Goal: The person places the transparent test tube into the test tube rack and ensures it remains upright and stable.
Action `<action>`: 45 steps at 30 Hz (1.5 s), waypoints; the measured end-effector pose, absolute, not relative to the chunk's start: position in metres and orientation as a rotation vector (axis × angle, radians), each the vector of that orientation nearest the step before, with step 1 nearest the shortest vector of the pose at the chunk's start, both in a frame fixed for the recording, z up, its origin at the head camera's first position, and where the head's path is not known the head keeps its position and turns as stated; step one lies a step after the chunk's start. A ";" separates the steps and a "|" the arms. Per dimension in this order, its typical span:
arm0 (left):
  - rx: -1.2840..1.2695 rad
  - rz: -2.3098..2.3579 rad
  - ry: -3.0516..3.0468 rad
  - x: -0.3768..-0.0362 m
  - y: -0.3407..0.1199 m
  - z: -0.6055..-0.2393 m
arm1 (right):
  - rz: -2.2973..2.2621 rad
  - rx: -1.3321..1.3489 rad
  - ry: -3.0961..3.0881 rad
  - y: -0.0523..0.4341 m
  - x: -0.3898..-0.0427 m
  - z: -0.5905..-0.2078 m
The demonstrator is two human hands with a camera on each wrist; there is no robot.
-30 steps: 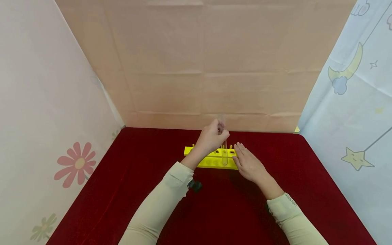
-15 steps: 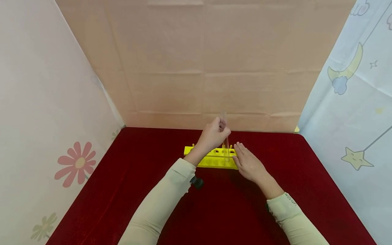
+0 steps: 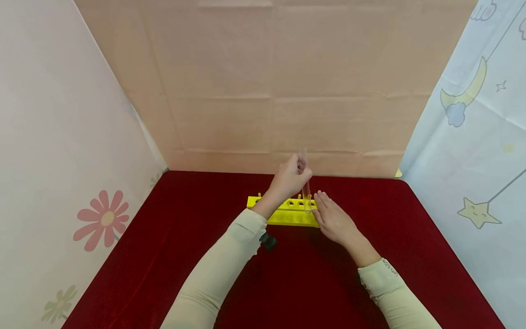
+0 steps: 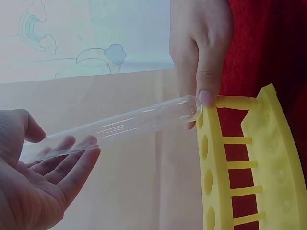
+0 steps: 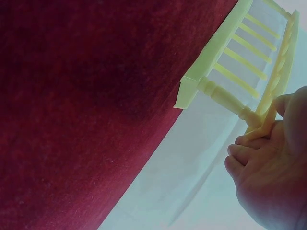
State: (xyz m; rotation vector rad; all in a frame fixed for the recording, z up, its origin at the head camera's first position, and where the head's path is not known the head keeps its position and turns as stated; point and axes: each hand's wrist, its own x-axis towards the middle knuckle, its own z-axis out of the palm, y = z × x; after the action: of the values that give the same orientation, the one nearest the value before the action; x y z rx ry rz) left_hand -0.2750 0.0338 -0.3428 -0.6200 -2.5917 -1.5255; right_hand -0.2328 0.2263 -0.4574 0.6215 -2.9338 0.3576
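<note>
My left hand pinches a clear glass test tube near its upper end and holds it upright over the right end of a yellow test tube rack. In the left wrist view the test tube has its rounded end at the edge of the rack's top plate, beside the end hole. My right hand lies with straight fingers against the rack's right end. The fingertips touch the corner post. In the right wrist view my right hand is at the rack's end.
The rack stands near the back of a dark red cloth tabletop. A brown paper wall closes the back, and printed sheets hang at the left and right. The rack's holes look empty.
My left hand has lifted the test tube upward and slightly to the right, so its lower end has risen out of the rack. The right hand has stayed against the rack.
</note>
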 end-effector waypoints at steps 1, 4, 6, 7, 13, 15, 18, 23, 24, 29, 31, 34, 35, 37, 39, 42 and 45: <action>-0.623 -1.520 -2.590 -0.275 0.034 -0.343 | 0.356 0.622 -2.932 0.226 -0.233 -0.457; -0.628 -1.505 -2.579 -0.276 0.036 -0.342 | 0.355 0.625 -2.932 0.226 -0.233 -0.457; -0.629 -1.505 -2.572 -0.277 0.037 -0.343 | 0.354 0.628 -2.933 0.225 -0.233 -0.457; -0.629 -1.505 -2.569 -0.277 0.038 -0.343 | 0.356 0.629 -2.931 0.225 -0.233 -0.457; -0.615 -1.500 -2.557 -0.278 0.040 -0.345 | 0.362 0.633 -2.915 0.224 -0.234 -0.459; -0.607 -1.502 -2.555 -0.278 0.040 -0.345 | 0.364 0.634 -2.914 0.223 -0.233 -0.459; -0.604 -1.520 -2.545 -0.278 0.041 -0.347 | 0.366 0.633 -2.911 0.223 -0.233 -0.459; -0.627 -1.553 -2.513 -0.278 0.042 -0.348 | 0.357 0.630 -2.899 0.223 -0.233 -0.459; -0.632 -1.554 -2.506 -0.278 0.042 -0.349 | 0.355 0.633 -2.897 0.223 -0.233 -0.460; -0.644 -1.540 -2.496 -0.278 0.043 -0.349 | 0.349 0.651 -2.893 0.223 -0.234 -0.461; -0.647 -1.539 -2.497 -0.277 0.044 -0.349 | 0.351 0.653 -2.893 0.223 -0.234 -0.462; -0.653 -1.548 -2.499 -0.275 0.044 -0.349 | 0.357 0.653 -2.894 0.223 -0.234 -0.461; -0.654 -1.548 -2.501 -0.275 0.045 -0.349 | 0.357 0.654 -2.892 0.223 -0.234 -0.461; -0.655 -1.543 -2.504 -0.275 0.045 -0.349 | 0.359 0.654 -2.893 0.223 -0.234 -0.461; -0.655 -1.541 -2.506 -0.274 0.045 -0.349 | 0.365 0.652 -2.896 0.223 -0.234 -0.461; -0.662 -1.545 -2.501 -0.274 0.046 -0.351 | 0.367 0.649 -2.896 0.223 -0.233 -0.462; -0.670 -1.545 -2.495 -0.275 0.047 -0.352 | 0.366 0.644 -2.893 0.223 -0.232 -0.462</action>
State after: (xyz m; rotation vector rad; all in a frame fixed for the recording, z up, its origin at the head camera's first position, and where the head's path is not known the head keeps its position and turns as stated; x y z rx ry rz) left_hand -0.2745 0.0471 -0.3525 -0.6698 -2.4946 -1.5448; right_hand -0.2324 0.2230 -0.4620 0.6443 -2.8933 0.3660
